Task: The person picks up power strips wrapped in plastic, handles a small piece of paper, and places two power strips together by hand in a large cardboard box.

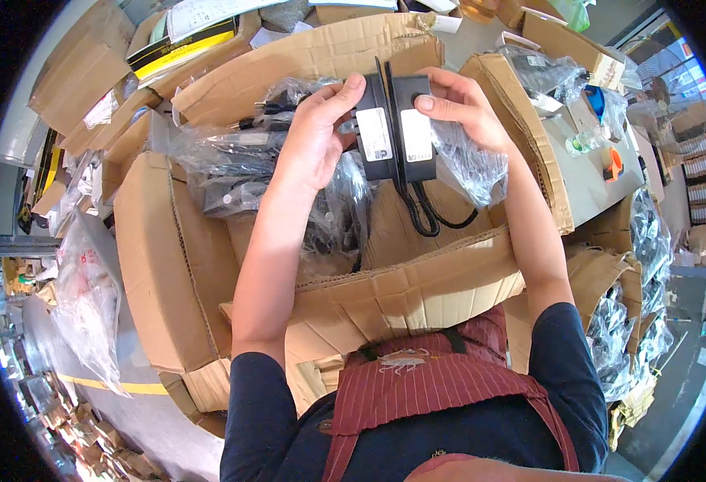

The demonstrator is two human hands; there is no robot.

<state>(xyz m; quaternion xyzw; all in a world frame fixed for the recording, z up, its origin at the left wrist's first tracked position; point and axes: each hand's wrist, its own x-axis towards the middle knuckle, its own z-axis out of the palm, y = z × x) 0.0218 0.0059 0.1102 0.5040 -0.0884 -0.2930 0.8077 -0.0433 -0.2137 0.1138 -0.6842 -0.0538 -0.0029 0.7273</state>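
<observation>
Adapters [377,132], a black pair, are held side by side above an open carton [409,281], the fingers of the left hand [321,120] pinching one and those of the right hand [473,108] the other. The pair is bare and in hand, with a look-over apparently under way; setting it down seems left to do. Bagged pieces [232,153] crowd the carton's left side, though whether those are finished or waiting cannot be told. Both adapters look boxy, each with a white label, as black cable [428,233] loops below, near a crumpled clear bag [473,165].
</observation>
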